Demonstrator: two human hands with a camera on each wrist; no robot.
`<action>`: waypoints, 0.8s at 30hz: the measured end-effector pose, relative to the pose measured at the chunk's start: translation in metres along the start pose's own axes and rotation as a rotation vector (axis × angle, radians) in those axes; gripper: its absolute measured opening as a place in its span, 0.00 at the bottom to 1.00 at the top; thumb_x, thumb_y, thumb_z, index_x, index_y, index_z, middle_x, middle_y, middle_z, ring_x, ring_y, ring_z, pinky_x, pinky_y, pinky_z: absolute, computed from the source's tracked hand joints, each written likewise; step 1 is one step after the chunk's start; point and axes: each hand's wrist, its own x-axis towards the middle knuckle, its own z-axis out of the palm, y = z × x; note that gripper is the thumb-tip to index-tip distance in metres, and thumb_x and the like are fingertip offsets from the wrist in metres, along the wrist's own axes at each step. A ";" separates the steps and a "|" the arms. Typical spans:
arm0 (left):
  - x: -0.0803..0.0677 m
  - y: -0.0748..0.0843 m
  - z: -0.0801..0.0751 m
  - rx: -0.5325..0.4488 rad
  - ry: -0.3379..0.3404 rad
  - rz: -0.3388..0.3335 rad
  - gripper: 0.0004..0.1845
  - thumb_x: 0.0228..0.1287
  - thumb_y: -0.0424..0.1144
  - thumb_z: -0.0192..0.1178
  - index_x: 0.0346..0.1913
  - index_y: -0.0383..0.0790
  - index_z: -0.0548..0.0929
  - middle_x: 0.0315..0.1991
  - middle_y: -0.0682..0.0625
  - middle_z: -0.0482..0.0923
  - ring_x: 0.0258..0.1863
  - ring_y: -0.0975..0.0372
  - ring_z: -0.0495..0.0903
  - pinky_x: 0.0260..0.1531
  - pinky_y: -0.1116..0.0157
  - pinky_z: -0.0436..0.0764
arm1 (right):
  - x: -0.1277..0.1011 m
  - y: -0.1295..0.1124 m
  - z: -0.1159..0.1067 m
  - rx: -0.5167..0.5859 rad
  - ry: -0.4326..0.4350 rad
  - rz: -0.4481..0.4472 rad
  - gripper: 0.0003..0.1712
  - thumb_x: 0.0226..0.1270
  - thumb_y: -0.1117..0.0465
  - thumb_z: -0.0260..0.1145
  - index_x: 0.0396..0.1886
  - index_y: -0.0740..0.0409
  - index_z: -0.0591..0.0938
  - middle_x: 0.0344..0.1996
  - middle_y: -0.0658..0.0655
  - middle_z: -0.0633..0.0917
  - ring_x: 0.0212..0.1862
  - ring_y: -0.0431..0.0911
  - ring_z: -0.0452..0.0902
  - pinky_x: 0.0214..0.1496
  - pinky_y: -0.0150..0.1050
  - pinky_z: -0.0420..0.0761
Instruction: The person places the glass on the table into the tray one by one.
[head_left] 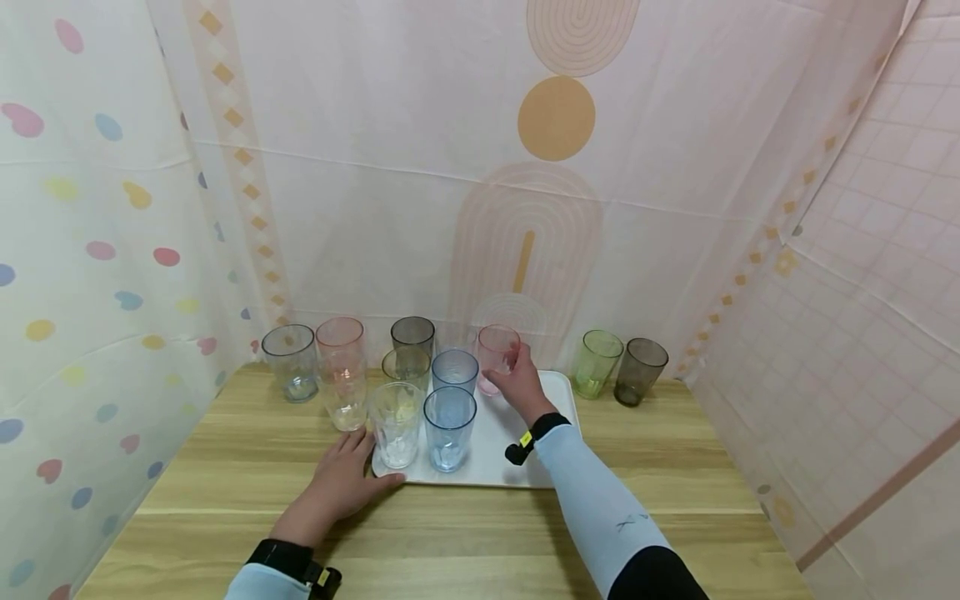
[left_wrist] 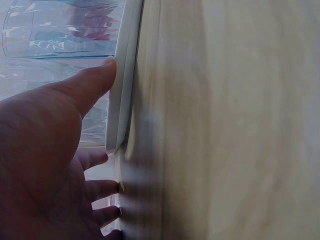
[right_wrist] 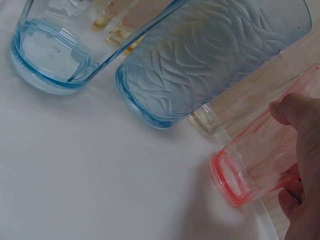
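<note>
Right hand (head_left: 519,385) curled round pink glass (head_left: 498,350), upright, long axis vertical, base on white tray (head_left: 558,392) at its far edge, 12 o'clock from wrist. Left hand (head_left: 341,482) flat, fingers straight, thumb pressing tray's near-left rim at 7 o'clock. On tray: two blue glasses (head_left: 449,427), clear glass (head_left: 396,423), amber glass (head_left: 406,367), all seemingly empty. Off tray at 2 o'clock: green glass (head_left: 597,362), grey glass (head_left: 638,370). Right hand nearer by far.

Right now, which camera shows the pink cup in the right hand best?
The right wrist view: the pink cup fills the frame's corner, its base on the tray and the right hand curled round it. The head view shows it whole but small. The left wrist view shows only a reddish blur.
</note>
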 end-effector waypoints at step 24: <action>0.000 0.001 -0.001 -0.006 0.004 -0.003 0.62 0.65 0.75 0.70 0.81 0.23 0.68 0.82 0.21 0.58 0.81 0.24 0.56 0.78 0.27 0.59 | -0.053 0.038 -0.088 0.009 0.121 -0.079 0.43 0.78 0.60 0.75 0.81 0.67 0.63 0.66 0.72 0.76 0.70 0.63 0.75 0.74 0.59 0.78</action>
